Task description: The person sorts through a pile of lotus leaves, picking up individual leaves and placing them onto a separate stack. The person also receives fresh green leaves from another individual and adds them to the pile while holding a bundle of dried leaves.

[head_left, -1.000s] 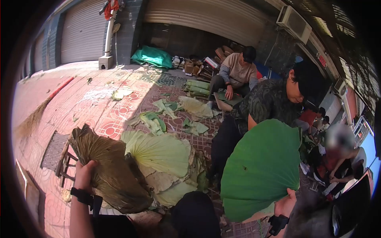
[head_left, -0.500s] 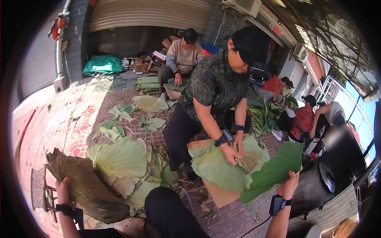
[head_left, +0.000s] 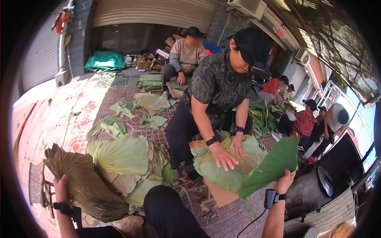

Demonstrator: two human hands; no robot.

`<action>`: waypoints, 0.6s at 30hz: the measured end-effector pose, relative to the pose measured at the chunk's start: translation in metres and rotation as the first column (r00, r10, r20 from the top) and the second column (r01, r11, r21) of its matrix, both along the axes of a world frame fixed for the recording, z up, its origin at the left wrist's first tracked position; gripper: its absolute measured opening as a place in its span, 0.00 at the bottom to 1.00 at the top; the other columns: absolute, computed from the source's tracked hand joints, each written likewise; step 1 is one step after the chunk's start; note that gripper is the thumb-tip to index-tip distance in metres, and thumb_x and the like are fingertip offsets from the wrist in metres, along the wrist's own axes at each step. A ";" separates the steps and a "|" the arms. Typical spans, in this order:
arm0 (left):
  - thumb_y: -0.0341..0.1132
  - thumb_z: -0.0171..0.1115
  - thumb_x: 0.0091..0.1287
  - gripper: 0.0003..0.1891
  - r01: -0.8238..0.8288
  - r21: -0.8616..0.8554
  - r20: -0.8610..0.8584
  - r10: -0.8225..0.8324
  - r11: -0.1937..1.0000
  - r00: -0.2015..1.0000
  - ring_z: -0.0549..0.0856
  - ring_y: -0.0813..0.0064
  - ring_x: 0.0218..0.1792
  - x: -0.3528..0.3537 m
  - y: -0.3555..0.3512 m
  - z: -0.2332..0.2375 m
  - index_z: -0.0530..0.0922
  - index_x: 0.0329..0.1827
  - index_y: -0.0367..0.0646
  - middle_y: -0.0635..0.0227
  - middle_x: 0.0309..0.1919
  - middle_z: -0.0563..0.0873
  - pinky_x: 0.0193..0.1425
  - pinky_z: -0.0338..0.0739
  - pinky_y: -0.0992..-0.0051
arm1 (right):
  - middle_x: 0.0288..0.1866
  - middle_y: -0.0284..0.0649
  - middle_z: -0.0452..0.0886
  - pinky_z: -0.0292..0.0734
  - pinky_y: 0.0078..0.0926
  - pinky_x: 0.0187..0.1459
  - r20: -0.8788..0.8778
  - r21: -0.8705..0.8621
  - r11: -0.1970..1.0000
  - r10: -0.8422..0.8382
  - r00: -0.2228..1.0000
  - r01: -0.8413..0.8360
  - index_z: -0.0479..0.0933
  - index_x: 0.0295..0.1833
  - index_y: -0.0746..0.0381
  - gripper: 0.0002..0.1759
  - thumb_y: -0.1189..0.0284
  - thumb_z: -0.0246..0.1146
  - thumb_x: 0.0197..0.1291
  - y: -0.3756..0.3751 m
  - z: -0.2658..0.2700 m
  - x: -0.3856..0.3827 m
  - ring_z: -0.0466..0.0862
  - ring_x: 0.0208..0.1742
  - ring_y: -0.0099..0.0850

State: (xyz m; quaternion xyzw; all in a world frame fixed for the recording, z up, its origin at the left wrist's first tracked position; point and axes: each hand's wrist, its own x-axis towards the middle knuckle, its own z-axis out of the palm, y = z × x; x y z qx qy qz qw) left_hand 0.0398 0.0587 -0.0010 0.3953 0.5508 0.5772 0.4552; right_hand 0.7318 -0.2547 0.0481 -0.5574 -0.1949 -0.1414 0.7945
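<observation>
Single head camera, looking forward-down, close over pavement [head_left: 59,119].

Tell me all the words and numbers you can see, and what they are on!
None can be read.
On the small red sign, upper right: marks too blurred to read.
On the brown cardboard boxes by the grey shutter: any print too small.
On the large flat green leaf in the right hand and the bundle of dried brown leaves in the left hand: no writing.
</observation>
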 end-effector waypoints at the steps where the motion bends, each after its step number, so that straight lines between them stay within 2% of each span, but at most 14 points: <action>1: 0.31 0.59 0.54 0.23 0.012 0.007 0.005 -0.012 1.000 1.000 0.82 0.70 0.38 0.000 0.000 0.000 0.73 0.54 0.33 0.63 0.42 0.83 0.44 0.78 0.72 | 0.57 0.42 0.73 0.66 0.30 0.56 0.001 0.005 1.000 -0.021 1.000 0.021 0.64 0.65 0.65 0.24 0.77 0.50 0.61 0.001 0.001 -0.002 0.73 0.54 0.33; 4: 0.31 0.59 0.54 0.22 0.009 0.019 0.010 -0.009 1.000 1.000 0.82 0.70 0.38 0.001 0.000 0.001 0.73 0.54 0.33 0.62 0.42 0.83 0.43 0.78 0.72 | 0.57 0.42 0.73 0.66 0.29 0.56 0.038 -0.035 0.998 -0.055 0.998 0.056 0.64 0.65 0.66 0.24 0.76 0.50 0.62 0.007 0.004 -0.005 0.73 0.54 0.33; 7: 0.30 0.59 0.54 0.22 0.056 0.013 0.018 -0.056 0.998 0.998 0.82 0.70 0.38 0.000 -0.001 0.005 0.74 0.53 0.33 0.62 0.41 0.83 0.43 0.78 0.72 | 0.57 0.43 0.73 0.66 0.29 0.56 0.003 -0.007 1.000 -0.029 1.000 0.029 0.63 0.65 0.67 0.24 0.76 0.49 0.62 0.012 0.005 -0.005 0.74 0.53 0.33; 10: 0.30 0.59 0.54 0.21 -0.038 -0.035 -0.005 0.038 0.999 0.999 0.82 0.70 0.37 -0.004 0.002 -0.002 0.75 0.52 0.34 0.63 0.40 0.83 0.43 0.78 0.73 | 0.57 0.43 0.73 0.66 0.30 0.56 0.013 -0.022 0.999 -0.030 0.999 0.031 0.63 0.65 0.66 0.24 0.76 0.49 0.63 0.015 0.000 -0.002 0.74 0.54 0.34; 13: 0.33 0.60 0.54 0.25 0.008 -0.002 0.004 -0.008 1.000 1.000 0.81 0.66 0.39 -0.009 0.004 -0.007 0.68 0.55 0.34 0.59 0.42 0.79 0.44 0.79 0.68 | 0.57 0.43 0.73 0.66 0.30 0.57 0.009 -0.029 0.999 -0.024 1.000 0.024 0.63 0.65 0.66 0.24 0.76 0.49 0.63 0.022 -0.003 -0.004 0.74 0.55 0.34; 18: 0.33 0.59 0.54 0.25 0.028 0.005 -0.002 -0.028 1.000 1.000 0.81 0.66 0.39 -0.008 0.002 -0.003 0.68 0.55 0.34 0.59 0.42 0.79 0.44 0.79 0.68 | 0.57 0.44 0.74 0.67 0.31 0.57 0.003 -0.037 0.999 0.025 1.000 -0.025 0.63 0.65 0.67 0.23 0.76 0.49 0.63 0.036 -0.002 -0.013 0.74 0.55 0.34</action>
